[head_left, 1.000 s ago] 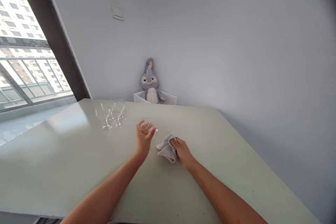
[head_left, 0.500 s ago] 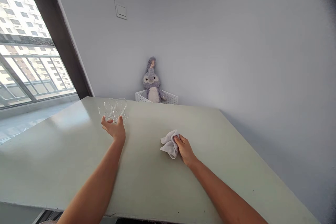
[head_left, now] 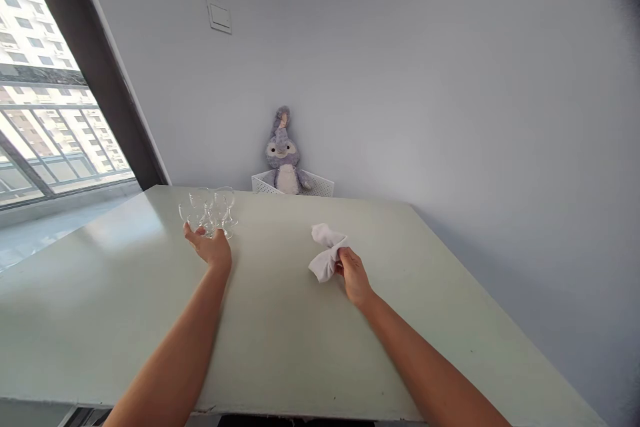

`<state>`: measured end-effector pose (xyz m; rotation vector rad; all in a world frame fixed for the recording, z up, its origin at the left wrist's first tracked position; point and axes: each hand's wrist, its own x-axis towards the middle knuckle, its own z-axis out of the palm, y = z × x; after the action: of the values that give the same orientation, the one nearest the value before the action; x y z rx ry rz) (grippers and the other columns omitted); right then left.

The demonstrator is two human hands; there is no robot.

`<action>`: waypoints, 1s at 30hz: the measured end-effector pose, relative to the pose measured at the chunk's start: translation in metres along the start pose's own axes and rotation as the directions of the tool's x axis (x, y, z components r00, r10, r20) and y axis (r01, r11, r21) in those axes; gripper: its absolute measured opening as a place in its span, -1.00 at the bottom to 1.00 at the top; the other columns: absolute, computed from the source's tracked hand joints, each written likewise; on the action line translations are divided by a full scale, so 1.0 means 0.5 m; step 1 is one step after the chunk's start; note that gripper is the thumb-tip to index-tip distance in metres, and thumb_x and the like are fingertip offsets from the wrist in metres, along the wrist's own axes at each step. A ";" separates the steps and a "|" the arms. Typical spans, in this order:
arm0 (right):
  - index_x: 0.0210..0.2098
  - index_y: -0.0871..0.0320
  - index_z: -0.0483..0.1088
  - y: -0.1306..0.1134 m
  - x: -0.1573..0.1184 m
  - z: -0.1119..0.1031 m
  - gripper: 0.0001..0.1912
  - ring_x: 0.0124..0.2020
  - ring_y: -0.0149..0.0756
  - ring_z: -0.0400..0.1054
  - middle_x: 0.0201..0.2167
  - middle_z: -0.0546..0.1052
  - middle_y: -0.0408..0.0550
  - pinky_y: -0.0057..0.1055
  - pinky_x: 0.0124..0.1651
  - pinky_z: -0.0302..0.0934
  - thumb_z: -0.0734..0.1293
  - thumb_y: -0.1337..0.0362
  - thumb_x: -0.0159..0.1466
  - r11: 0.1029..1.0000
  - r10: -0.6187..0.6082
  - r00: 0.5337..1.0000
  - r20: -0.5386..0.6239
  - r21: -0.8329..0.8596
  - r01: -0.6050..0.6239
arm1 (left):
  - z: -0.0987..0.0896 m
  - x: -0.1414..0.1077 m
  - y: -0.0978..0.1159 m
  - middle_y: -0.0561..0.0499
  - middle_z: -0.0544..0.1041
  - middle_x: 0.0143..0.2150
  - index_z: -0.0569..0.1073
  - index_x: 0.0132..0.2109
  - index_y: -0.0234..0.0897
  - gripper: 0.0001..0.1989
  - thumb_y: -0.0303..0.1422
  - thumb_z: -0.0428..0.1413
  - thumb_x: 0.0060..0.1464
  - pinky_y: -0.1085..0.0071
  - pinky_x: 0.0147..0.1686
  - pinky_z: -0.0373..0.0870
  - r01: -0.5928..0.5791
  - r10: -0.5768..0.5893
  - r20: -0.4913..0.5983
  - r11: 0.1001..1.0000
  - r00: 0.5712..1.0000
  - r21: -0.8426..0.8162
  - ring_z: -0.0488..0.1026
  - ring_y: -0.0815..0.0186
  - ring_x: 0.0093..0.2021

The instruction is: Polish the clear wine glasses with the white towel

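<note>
A room in a home, by the look of the fluffy grey-and-white plush rabbit [head_left: 283, 153] at centre and the railed window [head_left: 55, 127] facing a multi-storey building [head_left: 30, 27] at upper left.

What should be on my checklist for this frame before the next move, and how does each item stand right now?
1. Right hand gripping the cloth: ok, a corner is pinched between thumb and fingers.
2. Left hand at the stemmed glasses: ok, it is at their near side.
3. Left hand's hold on a glass: cannot tell, glass and fingers overlap in view.
4. Gaps between the glasses: cannot tell, their outlines overlap.
5. Cloth apart from the glasses: ok, tabletop shows between them.
6. Plush toy away from both hands: ok, it sits in the basket beyond them.
</note>
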<state>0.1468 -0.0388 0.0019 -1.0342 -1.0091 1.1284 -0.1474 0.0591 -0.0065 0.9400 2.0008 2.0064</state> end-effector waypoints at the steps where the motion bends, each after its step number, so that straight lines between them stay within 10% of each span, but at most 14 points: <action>1: -0.50 0.13 0.30 -0.001 0.003 -0.004 -0.62 -0.53 -0.41 0.18 -0.57 0.32 -0.18 -0.48 -0.49 0.10 0.23 -0.07 0.11 0.999 -0.036 0.999 -0.019 -0.025 0.036 | 0.000 -0.002 0.001 -0.12 0.21 -0.01 -0.13 0.20 -0.14 -0.25 -0.51 0.04 -0.10 0.18 -0.05 0.19 0.008 -0.008 -0.032 1.000 0.999 -0.001 0.24 0.18 -0.01; 11: -0.27 0.06 0.37 -0.001 0.031 -0.018 -0.73 -0.43 -0.37 0.33 -0.41 0.47 -0.16 -0.44 -0.38 0.26 0.23 0.04 0.16 0.865 0.102 0.987 -0.127 0.501 -0.025 | -0.046 -0.004 0.079 -0.08 0.17 -0.08 0.07 0.11 -0.28 -0.33 -0.62 0.01 -0.21 0.23 0.01 0.13 -0.169 0.152 -0.401 0.986 0.904 -0.008 0.20 0.26 -0.04; 14: -0.25 0.06 0.38 -0.019 0.029 -0.015 -0.74 -0.38 -0.39 0.35 -0.32 0.49 -0.16 -0.44 -0.33 0.29 0.22 0.06 0.18 0.781 0.146 0.983 -0.115 0.623 -0.042 | -0.056 -0.063 0.135 -0.02 0.24 -0.16 0.14 0.05 -0.26 -0.50 -0.53 0.01 -0.09 0.29 -0.08 0.22 -0.338 0.309 -0.233 0.936 0.922 -0.095 0.27 0.32 -0.15; 16: -0.26 0.05 0.37 -0.030 0.026 -0.013 -0.76 -0.36 -0.41 0.36 -0.29 0.49 -0.19 -0.45 -0.30 0.30 0.19 0.08 0.20 0.741 0.167 0.979 -0.113 0.670 -0.049 | -0.054 -0.140 0.166 0.02 0.31 -0.26 0.23 -0.05 -0.24 -0.70 -0.42 -0.02 0.01 0.34 -0.20 0.29 -0.435 0.460 0.120 0.881 0.880 -0.183 0.31 0.35 -0.27; 18: -0.26 0.05 0.36 -0.038 0.024 -0.012 -0.75 -0.35 -0.42 0.36 -0.29 0.49 -0.20 -0.43 -0.28 0.29 0.17 0.07 0.22 0.727 0.178 0.977 -0.115 0.685 -0.051 | -0.048 -0.226 0.185 -0.01 0.36 -0.23 0.30 -0.11 -0.23 -0.75 -0.35 0.02 0.01 0.32 -0.17 0.29 -0.621 0.674 0.496 0.725 0.548 -0.298 0.33 0.29 -0.19; 20: -0.26 0.06 0.35 -0.042 0.024 -0.011 -0.71 -0.38 -0.40 0.35 -0.32 0.48 -0.19 -0.41 -0.30 0.29 0.15 0.02 0.22 0.750 0.161 0.981 -0.106 0.659 -0.052 | -0.037 -0.298 0.192 -0.09 0.33 -0.04 0.30 -0.02 -0.18 -0.56 -0.32 0.13 -0.11 0.17 -0.06 0.21 -0.794 0.771 0.612 0.479 0.178 -0.373 0.26 0.14 -0.03; 22: -0.29 0.08 0.33 -0.045 0.024 -0.011 -0.66 -0.41 -0.40 0.33 -0.36 0.46 -0.18 -0.42 -0.35 0.27 0.13 -0.02 0.21 0.796 0.111 0.989 -0.097 0.604 -0.030 | -0.021 -0.338 0.193 -0.09 0.33 -0.04 0.31 -0.01 -0.13 -0.56 -0.49 0.08 -0.10 0.15 -0.04 0.18 -0.862 0.798 0.601 0.333 0.043 -0.381 0.27 0.16 -0.03; 24: -0.34 0.10 0.31 -0.048 0.022 -0.011 -0.63 -0.47 -0.41 0.30 -0.43 0.43 -0.18 -0.44 -0.42 0.24 0.12 -0.06 0.20 0.853 0.027 0.991 -0.134 0.519 0.047 | -0.004 -0.350 0.194 -0.06 0.38 -0.19 0.37 -0.10 -0.15 -0.59 -0.61 -0.01 -0.12 0.24 -0.14 0.25 -0.861 0.792 0.606 0.353 0.067 -0.367 0.33 0.24 -0.16; 26: -0.41 0.12 0.26 -0.052 0.015 -0.013 -0.61 -0.56 -0.43 0.23 -0.54 0.36 -0.21 -0.47 -0.52 0.17 0.09 -0.07 0.21 0.913 -0.085 0.976 -0.202 0.377 0.157 | 0.008 -0.349 0.200 -0.02 0.38 -0.32 0.40 -0.23 -0.21 -0.67 -0.62 -0.04 -0.14 0.35 -0.27 0.29 -0.748 0.738 0.646 0.538 0.194 -0.389 0.34 0.31 -0.29; 28: -0.46 0.12 0.23 -0.056 0.005 -0.015 -0.60 -0.61 -0.43 0.16 -0.62 0.28 -0.22 -0.49 -0.58 0.10 0.04 -0.05 0.24 0.956 -0.216 0.948 -0.235 0.145 0.254 | 0.008 -0.349 0.211 0.02 0.36 -0.39 0.37 -0.33 -0.25 -0.82 -0.57 -0.02 -0.12 0.41 -0.35 0.31 -0.428 0.585 0.720 0.798 0.374 -0.425 0.33 0.36 -0.37; 30: -0.42 0.13 0.25 -0.058 -0.006 -0.017 -0.60 -0.56 -0.39 0.20 -0.57 0.31 -0.17 -0.46 -0.54 0.13 0.02 -0.02 0.26 0.931 -0.354 0.915 -0.193 -0.170 0.324 | -0.006 -0.354 0.216 0.04 0.37 -0.42 0.33 -0.35 -0.27 -0.94 -0.47 0.00 -0.06 0.42 -0.36 0.34 0.108 0.288 0.840 0.921 0.459 -0.375 0.36 0.38 -0.40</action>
<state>0.1608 -0.0462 0.0278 -1.0181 -1.0478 0.6519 0.0252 -0.0466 0.0399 1.5661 0.9223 1.3135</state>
